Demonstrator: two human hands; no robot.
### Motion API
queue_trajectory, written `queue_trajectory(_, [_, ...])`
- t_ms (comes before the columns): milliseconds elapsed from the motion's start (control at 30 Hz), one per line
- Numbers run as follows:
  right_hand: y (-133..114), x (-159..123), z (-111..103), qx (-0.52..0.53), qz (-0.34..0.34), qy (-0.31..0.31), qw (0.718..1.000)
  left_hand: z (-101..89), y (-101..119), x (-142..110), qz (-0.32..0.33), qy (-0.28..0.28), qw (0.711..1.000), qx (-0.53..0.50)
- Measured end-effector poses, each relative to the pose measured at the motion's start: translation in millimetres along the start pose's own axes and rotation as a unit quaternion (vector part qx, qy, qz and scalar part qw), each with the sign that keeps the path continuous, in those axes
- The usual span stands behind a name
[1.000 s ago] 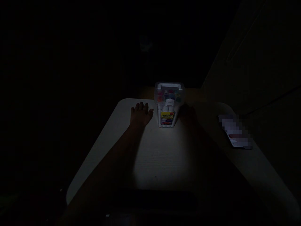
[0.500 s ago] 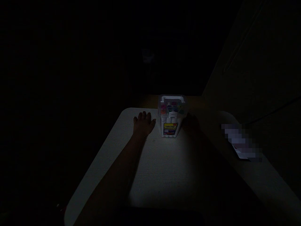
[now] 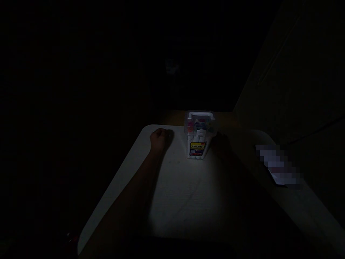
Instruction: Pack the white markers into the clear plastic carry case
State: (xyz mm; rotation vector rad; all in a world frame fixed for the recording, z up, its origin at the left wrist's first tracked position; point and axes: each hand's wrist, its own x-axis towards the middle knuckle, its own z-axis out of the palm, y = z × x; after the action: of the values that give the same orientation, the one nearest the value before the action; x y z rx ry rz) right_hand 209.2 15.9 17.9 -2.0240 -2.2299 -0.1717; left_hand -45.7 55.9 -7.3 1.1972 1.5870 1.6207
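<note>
The room is very dark. A clear plastic marker box (image 3: 198,136) with a white handle, coloured caps and a yellow label stands upright near the far edge of a pale table (image 3: 178,194). My left hand (image 3: 159,139) rests on the table a little left of the box, curled into a fist with nothing seen in it. My right hand (image 3: 222,145) is a dark shape just right of the box; its fingers are lost in shadow, and I cannot tell whether it touches the box.
A flat pale object (image 3: 280,167), partly blurred, lies near the table's right edge. The table's left edge runs diagonally toward me. Everything beyond the table is black.
My left hand lay flat with fingers spread beside the box; its fingers have now curled into a fist and it sits slightly further from the box. The view tilted a little.
</note>
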Motion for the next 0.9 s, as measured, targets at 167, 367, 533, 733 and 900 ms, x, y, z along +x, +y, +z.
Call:
queue_trajectory(167, [5,3,6,0.000,-0.015,-0.003,1.000,-0.6,0,0,0.033,-0.014,0.998,0.042])
queue_trajectory(367, [7,7,12,-0.001,-0.011,-0.004,1.000,1.4,4,0,0.045,-0.067,0.991,0.104])
queue_trajectory(533, [6,7,12,-0.002,-0.005,0.006,1.000,3.2,6,1,0.043,-0.058,0.990,0.124])
queue_trajectory(733, [5,7,11,-0.004,-0.001,0.016,1.000,3.2,8,-1,0.044,-0.064,0.991,0.112])
queue_trajectory(900, [6,6,12,-0.005,0.003,0.020,1.000,3.5,8,-1,0.039,-0.052,0.989,0.133])
